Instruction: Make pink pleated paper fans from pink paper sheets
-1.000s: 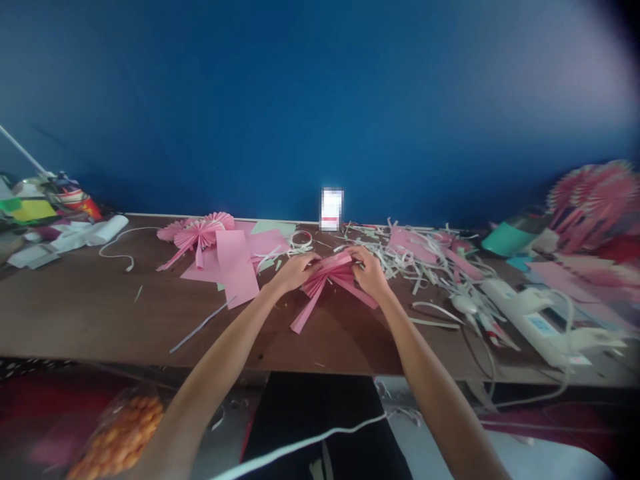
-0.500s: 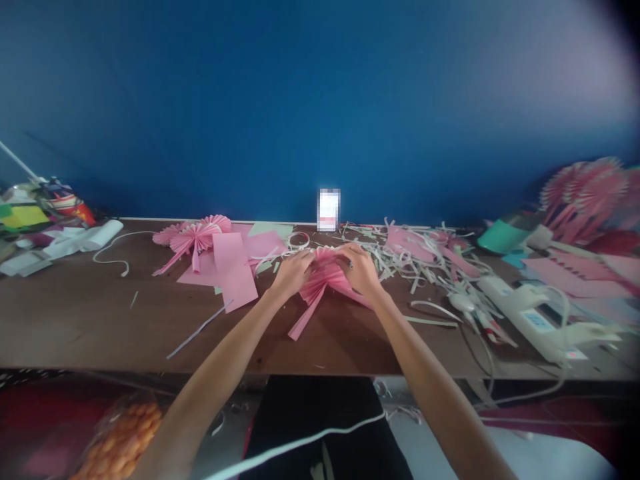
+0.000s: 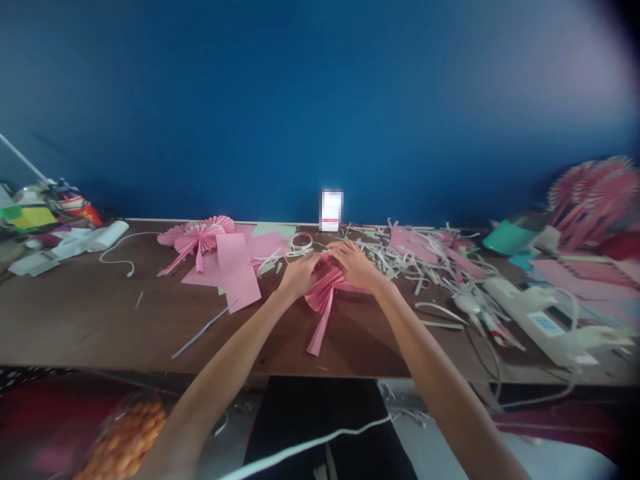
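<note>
A pleated pink paper fan (image 3: 321,293) with a folded tail hanging toward the table's front edge is between both hands. My left hand (image 3: 299,275) grips its upper left side, fingers curled round the pleats. On the upper right, my right hand (image 3: 354,263) is closed on the same fan, its fingers bent over the top, where they hide the centre. A second pink strip sticks out to the right beneath my right wrist. Finished-looking pink fans (image 3: 199,239) lie to the left, beside flat pink sheets (image 3: 237,272).
Shredded paper strips (image 3: 417,267) are heaped at the right, near a white power strip (image 3: 535,320) with cables. A roll of tape (image 3: 301,241) and a lit phone (image 3: 331,210) stand behind the hands. More pink fans (image 3: 590,200) are at far right.
The fan has turned between my hands, so its tail now hangs more steeply and nearer the front edge. My right hand's fingers have moved further over the top. The view has shifted slightly.
</note>
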Tool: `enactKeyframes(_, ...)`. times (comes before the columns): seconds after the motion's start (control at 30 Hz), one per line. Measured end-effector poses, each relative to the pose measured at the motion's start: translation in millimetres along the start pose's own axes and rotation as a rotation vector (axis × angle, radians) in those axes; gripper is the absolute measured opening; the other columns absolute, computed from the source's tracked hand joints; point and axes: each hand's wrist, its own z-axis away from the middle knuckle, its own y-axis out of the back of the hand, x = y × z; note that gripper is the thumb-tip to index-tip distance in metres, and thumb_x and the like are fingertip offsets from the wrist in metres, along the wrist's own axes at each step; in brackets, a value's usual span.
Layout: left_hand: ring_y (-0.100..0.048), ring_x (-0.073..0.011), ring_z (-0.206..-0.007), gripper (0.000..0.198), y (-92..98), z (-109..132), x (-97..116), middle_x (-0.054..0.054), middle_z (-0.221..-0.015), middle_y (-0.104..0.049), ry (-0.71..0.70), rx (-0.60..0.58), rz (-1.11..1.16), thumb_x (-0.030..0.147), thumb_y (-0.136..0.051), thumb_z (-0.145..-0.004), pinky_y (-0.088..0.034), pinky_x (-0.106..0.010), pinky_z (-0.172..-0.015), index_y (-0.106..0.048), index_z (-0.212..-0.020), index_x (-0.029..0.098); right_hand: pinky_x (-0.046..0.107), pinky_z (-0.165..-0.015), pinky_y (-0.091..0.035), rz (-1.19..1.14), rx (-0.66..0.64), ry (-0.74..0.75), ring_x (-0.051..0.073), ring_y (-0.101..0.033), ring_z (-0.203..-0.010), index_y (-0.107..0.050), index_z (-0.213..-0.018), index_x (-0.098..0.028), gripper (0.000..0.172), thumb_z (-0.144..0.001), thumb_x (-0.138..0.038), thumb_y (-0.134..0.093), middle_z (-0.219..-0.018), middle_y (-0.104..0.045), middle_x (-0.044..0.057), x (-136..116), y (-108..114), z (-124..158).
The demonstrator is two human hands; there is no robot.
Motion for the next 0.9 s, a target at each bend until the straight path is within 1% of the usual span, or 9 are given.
enactKeyframes(0.13, -0.061, -0.0196, -0.089, 0.024, 0.1, 1, -4, -0.005, -0.105, -0.063, -0.029, -0.028, -0.014, 0.013, -0.047, -0.084, -0.043, -0.027, -0.069, -0.058, -0.104, 0.021, 0.046, -0.097, -0.039, -0.046, 0.012, 0.045, 0.027, -0.044, -0.114, -0.06, -0.108, -0.018, 0.024, -0.085, -0.014, -0.053, -0.124, -0.054, 0.011, 5, -3, 1)
enactKeyframes(0.2, -0.061, -0.0196, -0.088, 0.024, 0.5, 1, -4, -0.006, -0.104, -0.063, -0.031, -0.051, -0.013, 0.013, -0.046, -0.084, -0.043, -0.028, -0.071, -0.058, -0.104, 0.02, 0.045, -0.096, -0.039, -0.043, 0.021, 0.05, 0.027, -0.045, -0.113, -0.062, -0.102, -0.018, 0.02, -0.086, -0.012, -0.052, -0.12, -0.057, 0.011, 6, -5, 1)
enactKeyframes(0.43, -0.06, -0.0198, -0.079, 0.018, 1.2, 0, -1, -0.007, -0.092, -0.065, 0.013, -0.103, -0.026, 0.026, -0.044, -0.089, -0.041, -0.029, -0.07, -0.058, -0.098, 0.019, 0.043, -0.094, -0.037, -0.031, -0.002, 0.108, 0.024, -0.044, -0.116, -0.062, -0.1, -0.017, 0.04, -0.08, 0.006, -0.037, -0.114, -0.062, 0.009, 6, -9, -3)
enactKeyframes(0.53, -0.059, -0.0206, -0.073, 0.023, 1.3, -1, -3, -0.007, -0.084, -0.064, 0.029, -0.108, -0.049, 0.035, -0.043, -0.09, -0.039, -0.03, -0.066, -0.058, -0.097, 0.019, 0.041, -0.091, -0.038, -0.023, -0.002, 0.113, 0.024, -0.044, -0.115, -0.061, -0.103, -0.016, 0.045, -0.075, 0.009, -0.036, -0.111, -0.062, 0.011, 1, -11, -6)
enactKeyframes(0.6, -0.058, -0.0207, -0.069, 0.024, 1.4, -1, -5, -0.006, -0.081, -0.064, 0.024, -0.106, -0.041, 0.037, -0.042, -0.09, -0.037, -0.03, -0.064, -0.058, -0.096, 0.02, 0.042, -0.091, -0.038, -0.023, 0.014, 0.116, 0.025, -0.044, -0.115, -0.06, -0.104, -0.016, 0.044, -0.076, 0.008, -0.037, -0.113, -0.061, 0.011, -3, -12, -8)
enactKeyframes(0.67, -0.058, -0.0206, -0.07, 0.021, 1.3, -1, -7, -0.005, -0.081, -0.064, 0.015, -0.095, -0.008, 0.034, -0.044, -0.088, -0.036, -0.029, -0.063, -0.059, -0.094, 0.021, 0.043, -0.092, -0.038, -0.038, 0.077, 0.089, 0.026, -0.044, -0.116, -0.06, -0.106, -0.018, 0.037, -0.082, 0.002, -0.04, -0.117, -0.06, 0.011, -9, -14, -7)
enactKeyframes(0.77, -0.056, -0.0194, -0.072, 0.017, 0.2, -2, -10, -0.004, -0.08, -0.063, 0.018, -0.055, 0.104, 0.028, -0.043, -0.087, -0.035, -0.029, -0.064, -0.058, -0.089, 0.021, 0.042, -0.092, -0.039, -0.11, 0.279, -0.057, 0.026, -0.049, -0.111, -0.057, -0.111, -0.02, 0.025, -0.09, -0.012, -0.045, -0.121, -0.06, 0.01, -19, -19, -3)
enactKeyframes(0.83, -0.054, -0.0176, -0.07, 0.016, -0.9, -3, -13, -0.002, -0.076, -0.06, 0.017, -0.035, 0.209, 0.025, -0.041, -0.087, -0.035, -0.028, -0.065, -0.056, -0.082, 0.02, 0.04, -0.09, -0.041, -0.167, 0.405, -0.163, 0.024, -0.054, -0.102, -0.057, -0.111, -0.021, 0.022, -0.092, -0.018, -0.045, -0.109, -0.064, 0.008, -26, -24, 2)
enactKeyframes(0.9, -0.051, -0.0156, -0.068, 0.018, -2.4, -3, -16, 0.0, -0.071, -0.055, 0.008, -0.03, 0.318, 0.024, -0.04, -0.088, -0.036, -0.027, -0.065, -0.053, -0.077, 0.019, 0.039, -0.087, -0.043, -0.207, 0.445, -0.201, 0.023, -0.057, -0.095, -0.057, -0.108, -0.022, 0.02, -0.093, -0.019, -0.046, -0.101, -0.066, 0.006, -30, -28, 7)
